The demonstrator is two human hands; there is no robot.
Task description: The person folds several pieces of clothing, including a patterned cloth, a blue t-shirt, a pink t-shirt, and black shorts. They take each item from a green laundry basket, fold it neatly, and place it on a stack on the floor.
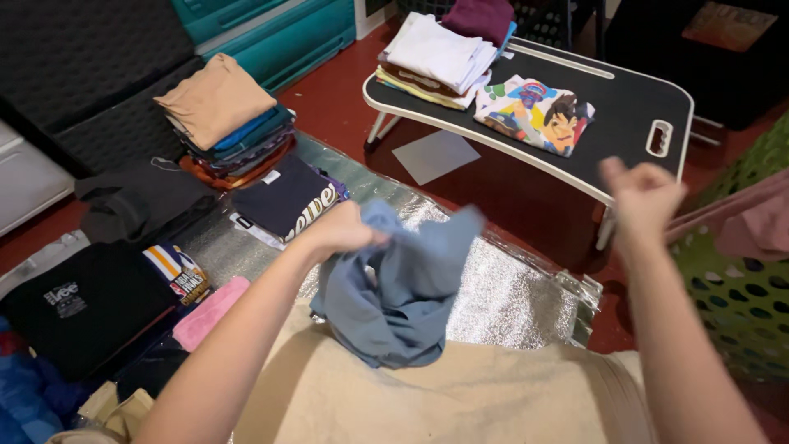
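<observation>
A silver foil mat (501, 296) spreads across the red floor beneath and ahead of both hands, and a cream cloth (411, 395) lies over its near part, under the forearms. Beyond the right hand stands a low black folding table (633, 107) with a white rim; it carries a stack of folded white and coloured clothes (436, 53) at its far left end and a folded cartoon-print shirt (534, 111) closer to the right hand. To the right of the right hand sits a green perforated laundry basket (740, 288) with a pink garment (756, 218) draped over its edge. Left of the left hand, well apart, lie several folded piles: a tall stack topped by a tan shirt (218, 99), a dark navy shirt with white lettering (283, 197) just beyond the left hand, a black folded garment (140, 201), and a black shirt (78, 308) nearer the person, with a small pink piece (209, 312) beside it. The left hand (341, 230) is clenched around a bunch of the blue-grey garment (403, 288), which hangs crumpled from the grip down to the cream cloth, between the two arms. The right hand (641, 193) is raised and blurred, closed into a loose fist, apart from the garment; whether it grips anything cannot be told.
</observation>
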